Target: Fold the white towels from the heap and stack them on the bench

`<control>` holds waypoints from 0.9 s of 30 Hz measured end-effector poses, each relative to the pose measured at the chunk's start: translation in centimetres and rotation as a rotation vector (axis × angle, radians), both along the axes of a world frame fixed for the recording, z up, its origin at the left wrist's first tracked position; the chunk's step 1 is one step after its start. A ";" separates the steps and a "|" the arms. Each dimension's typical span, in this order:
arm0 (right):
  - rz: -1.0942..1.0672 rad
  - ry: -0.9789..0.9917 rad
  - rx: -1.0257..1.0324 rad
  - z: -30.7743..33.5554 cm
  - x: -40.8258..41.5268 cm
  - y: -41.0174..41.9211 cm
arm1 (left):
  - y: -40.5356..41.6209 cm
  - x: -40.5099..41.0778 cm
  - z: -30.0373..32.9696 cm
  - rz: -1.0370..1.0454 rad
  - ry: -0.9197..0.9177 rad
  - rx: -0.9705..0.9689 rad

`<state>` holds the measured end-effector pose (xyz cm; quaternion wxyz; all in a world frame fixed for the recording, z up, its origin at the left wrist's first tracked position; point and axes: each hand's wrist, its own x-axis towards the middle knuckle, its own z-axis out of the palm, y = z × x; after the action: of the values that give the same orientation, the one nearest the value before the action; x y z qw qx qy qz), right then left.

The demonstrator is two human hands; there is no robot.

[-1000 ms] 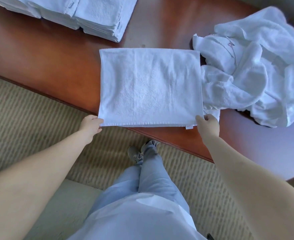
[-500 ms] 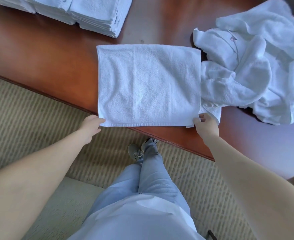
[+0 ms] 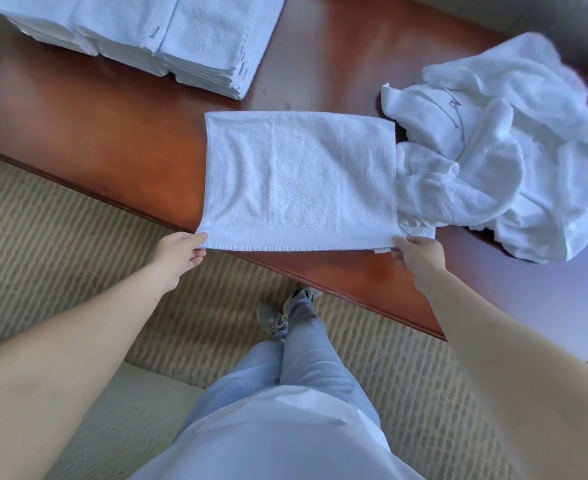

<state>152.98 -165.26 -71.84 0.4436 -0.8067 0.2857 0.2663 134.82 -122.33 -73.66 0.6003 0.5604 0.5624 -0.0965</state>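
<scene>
Polished wooden table carries a flat towel, long axis left-right; left hand and right hand pinch its near corners.

Bench (reddish wood): towel, heap, stacks

White towels; reddish-brown glossy bench; beige striped carpet; pale blue jeans.

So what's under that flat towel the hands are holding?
The flat towel lies on the brown bench. Its right edge touches the heap. Anything beneath is hidden.
</scene>
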 end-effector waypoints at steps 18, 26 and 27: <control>-0.022 -0.094 0.168 11.2 4.0 1.2 | 1.2 4.6 10.0 0.148 -0.100 0.051; -0.147 -0.201 0.403 18.3 7.8 3.4 | 2.7 10.1 18.9 0.214 -0.336 -0.051; -0.121 -0.234 0.392 19.3 8.3 3.5 | 3.0 10.5 20.1 0.191 -0.358 -0.042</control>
<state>161.25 -161.74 -52.52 0.6369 -0.7120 0.2230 0.1942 145.35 -119.30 -53.54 0.7086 0.5002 0.4952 0.0503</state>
